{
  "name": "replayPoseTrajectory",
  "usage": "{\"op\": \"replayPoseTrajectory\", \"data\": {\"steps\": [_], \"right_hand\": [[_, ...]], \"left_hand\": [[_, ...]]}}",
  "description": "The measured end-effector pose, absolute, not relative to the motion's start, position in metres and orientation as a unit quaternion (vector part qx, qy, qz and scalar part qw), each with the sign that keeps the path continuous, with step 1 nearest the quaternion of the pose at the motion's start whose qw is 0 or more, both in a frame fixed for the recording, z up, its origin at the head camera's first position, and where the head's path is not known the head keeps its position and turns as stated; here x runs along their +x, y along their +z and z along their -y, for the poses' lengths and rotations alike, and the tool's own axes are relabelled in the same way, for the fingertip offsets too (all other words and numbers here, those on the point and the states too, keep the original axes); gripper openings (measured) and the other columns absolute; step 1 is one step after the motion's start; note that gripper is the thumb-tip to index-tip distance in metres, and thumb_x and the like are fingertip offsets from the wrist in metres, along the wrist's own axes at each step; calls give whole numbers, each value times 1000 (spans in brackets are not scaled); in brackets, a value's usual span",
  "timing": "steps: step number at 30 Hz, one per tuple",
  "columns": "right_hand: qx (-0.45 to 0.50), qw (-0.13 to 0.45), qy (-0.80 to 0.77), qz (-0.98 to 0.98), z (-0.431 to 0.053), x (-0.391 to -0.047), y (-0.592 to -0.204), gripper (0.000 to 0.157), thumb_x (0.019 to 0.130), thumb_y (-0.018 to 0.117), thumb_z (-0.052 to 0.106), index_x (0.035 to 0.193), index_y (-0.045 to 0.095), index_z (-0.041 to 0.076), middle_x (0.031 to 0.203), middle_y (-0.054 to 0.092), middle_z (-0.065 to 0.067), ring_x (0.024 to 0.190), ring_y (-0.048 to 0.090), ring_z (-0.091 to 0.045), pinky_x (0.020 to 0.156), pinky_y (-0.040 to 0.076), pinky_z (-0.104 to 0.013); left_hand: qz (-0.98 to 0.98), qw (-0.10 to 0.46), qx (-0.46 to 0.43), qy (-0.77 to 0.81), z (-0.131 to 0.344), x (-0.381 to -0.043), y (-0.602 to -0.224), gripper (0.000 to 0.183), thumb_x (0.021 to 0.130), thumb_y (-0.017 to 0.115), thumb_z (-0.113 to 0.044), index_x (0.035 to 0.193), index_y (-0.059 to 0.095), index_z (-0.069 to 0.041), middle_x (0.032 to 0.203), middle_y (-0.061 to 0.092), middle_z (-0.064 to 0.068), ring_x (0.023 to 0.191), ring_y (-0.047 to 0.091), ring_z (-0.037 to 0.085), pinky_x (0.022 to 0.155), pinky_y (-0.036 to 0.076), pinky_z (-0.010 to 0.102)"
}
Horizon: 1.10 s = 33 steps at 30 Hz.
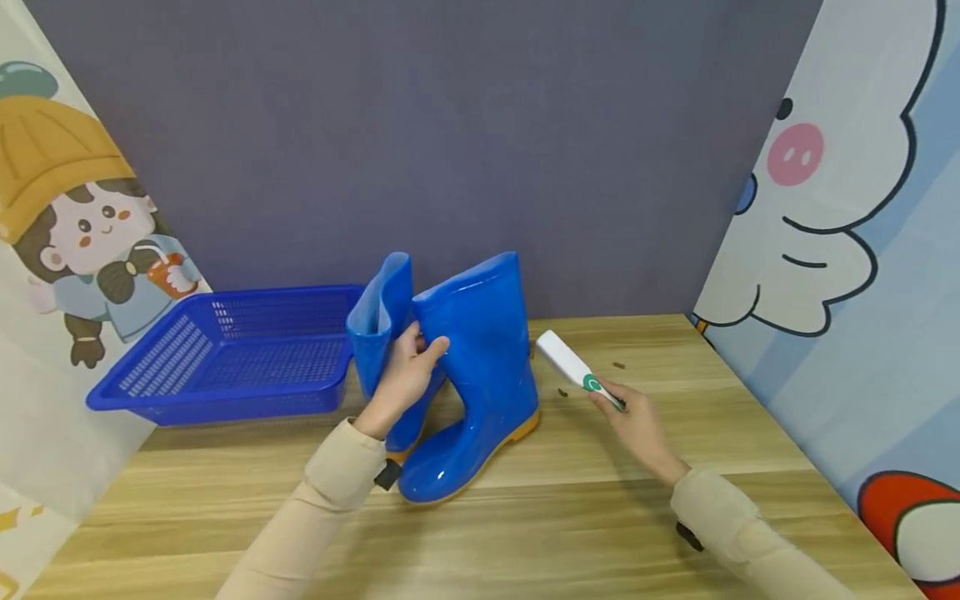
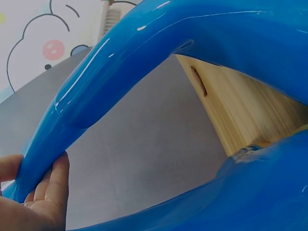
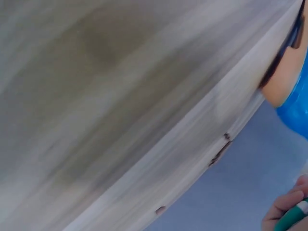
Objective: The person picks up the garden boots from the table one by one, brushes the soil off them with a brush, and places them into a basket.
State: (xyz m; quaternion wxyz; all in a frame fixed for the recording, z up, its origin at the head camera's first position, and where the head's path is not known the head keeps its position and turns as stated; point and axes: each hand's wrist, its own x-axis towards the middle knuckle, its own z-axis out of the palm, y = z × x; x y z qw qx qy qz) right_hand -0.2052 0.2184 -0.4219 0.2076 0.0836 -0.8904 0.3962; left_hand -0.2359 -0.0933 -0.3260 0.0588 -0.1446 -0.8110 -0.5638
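A blue rubber boot [image 1: 491, 333] with a yellow sole stands on the table, its toe toward me. My left hand [image 1: 405, 379] pinches the rim of its shaft; in the left wrist view the thumb and fingers [image 2: 58, 180] lie on either side of the blue rubber. Just left of it, partly behind my hand, is a second blue boot [image 1: 369, 358] with its top gaping. To the right, my right hand [image 1: 633, 421] grips the handle of a white brush [image 1: 566, 360] with a green mark, held apart from the boot. Pale bristles [image 2: 113, 19] show in the left wrist view.
At the left sits a blue plastic basket [image 1: 225, 408] with lattice walls. Small dark brown bits [image 1: 618, 365] lie on the wood-grain table [image 1: 540, 533] right of the boots. A grey panel [image 1: 480, 150] rises behind, with cartoon-printed walls on both sides.
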Motion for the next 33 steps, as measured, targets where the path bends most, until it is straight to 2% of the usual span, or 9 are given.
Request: {"op": "replayPoseTrajectory", "data": {"steps": [4,10,16,23,27,30,33], "right_hand": [[53,187,390,900,-227,-204,-421,35,87,61,13,117,58,-6,90,67,-21,48,38,-5,43,37,-20],[48,186,371,909,-223,-203,-414,38,89,61,21,119,59,-2,81,65,-14,48,37,-7,43,35,-21],[62,186,380,904,-210,-203,-402,38,89,60,23,120,59,1,78,65,-13,44,32,-6,40,33,-21],[70,180,403,894,-201,-206,-393,38,89,60,23,121,59,2,64,54,-8,44,34,-6,40,35,-22],[77,188,427,881,-197,-209,-389,37,89,60,23,120,60,2,74,62,-12,48,37,-8,43,37,-21],[81,200,446,869,-194,-210,-386,38,89,60,24,119,60,2,95,67,-17,56,44,-11,49,40,-20],[81,211,465,856,-192,-209,-383,37,89,60,23,120,60,2,114,63,-18,67,51,-14,55,43,-19]], "left_hand": [[811,57,-146,-563,93,-236,-327,44,97,46,-21,135,37,-1,126,53,22,113,55,34,91,46,49],[812,63,-146,-562,92,-236,-328,44,97,46,-20,134,37,1,125,54,23,112,55,34,90,47,49],[811,57,-139,-565,92,-236,-326,43,97,45,-21,134,37,1,125,53,23,114,54,34,91,46,48],[810,60,-135,-567,92,-236,-325,41,97,46,-19,131,39,2,122,55,23,112,55,33,90,47,47],[810,62,-132,-568,93,-236,-326,42,97,46,-20,132,38,2,124,54,23,112,55,34,90,47,48],[811,62,-136,-566,92,-236,-326,43,97,46,-21,133,38,1,125,53,22,113,54,34,91,46,49],[813,64,-140,-562,92,-238,-327,43,97,46,-20,134,38,0,125,54,22,113,54,33,92,46,48]]}}
